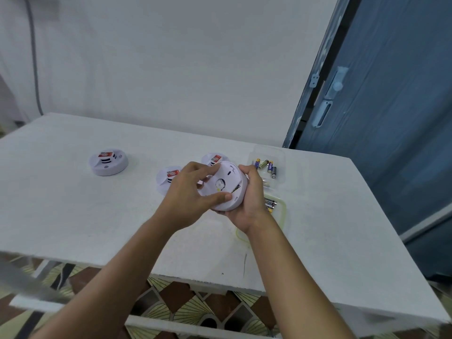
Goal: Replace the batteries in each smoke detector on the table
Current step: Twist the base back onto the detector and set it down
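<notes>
I hold a round white smoke detector (226, 185) above the table, its back plate turned up toward me. My right hand (248, 199) cups its right rim from below. My left hand (190, 192) grips the back plate, fingers over the top edge and thumb on the lower edge. Three more white detectors with red labels stand on the table: one at the left (108, 162), one partly hidden behind my left hand (166, 178), one behind the held detector (212, 159).
A clear plastic tray (269, 167) with several loose batteries sits to the right of my hands. Nearer, a yellow-rimmed tray (281, 216) holds more batteries (270, 204). The white table (73, 216) ends close in front. A blue door (391, 118) stands at the right.
</notes>
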Demonstrator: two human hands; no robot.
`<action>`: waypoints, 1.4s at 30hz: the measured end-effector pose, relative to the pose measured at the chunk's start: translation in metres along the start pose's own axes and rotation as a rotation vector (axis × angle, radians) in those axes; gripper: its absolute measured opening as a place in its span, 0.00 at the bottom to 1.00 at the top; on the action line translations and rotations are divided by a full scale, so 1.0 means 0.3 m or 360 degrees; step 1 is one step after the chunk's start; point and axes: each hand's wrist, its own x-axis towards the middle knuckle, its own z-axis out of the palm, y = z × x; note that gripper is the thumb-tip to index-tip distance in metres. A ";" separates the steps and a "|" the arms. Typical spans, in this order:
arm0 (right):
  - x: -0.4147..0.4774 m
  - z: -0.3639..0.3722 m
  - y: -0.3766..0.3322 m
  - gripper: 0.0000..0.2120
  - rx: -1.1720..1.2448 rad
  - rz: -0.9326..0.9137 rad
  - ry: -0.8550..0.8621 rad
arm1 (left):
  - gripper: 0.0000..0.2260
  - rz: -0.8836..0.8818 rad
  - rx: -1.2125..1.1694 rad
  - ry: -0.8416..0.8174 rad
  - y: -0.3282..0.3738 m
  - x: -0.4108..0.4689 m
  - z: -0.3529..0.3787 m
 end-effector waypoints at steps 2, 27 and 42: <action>0.002 0.002 0.002 0.23 -0.0025 -0.0007 0.0024 | 0.31 -0.0018 -0.0007 -0.0007 -0.002 -0.002 0.002; 0.003 -0.015 -0.048 0.22 -0.0151 0.0215 -0.0015 | 0.34 0.0268 0.0261 -0.0264 -0.035 0.011 -0.019; -0.015 -0.035 -0.078 0.23 0.0081 0.0150 0.0022 | 0.32 0.0509 0.0217 -0.0007 -0.083 -0.036 0.017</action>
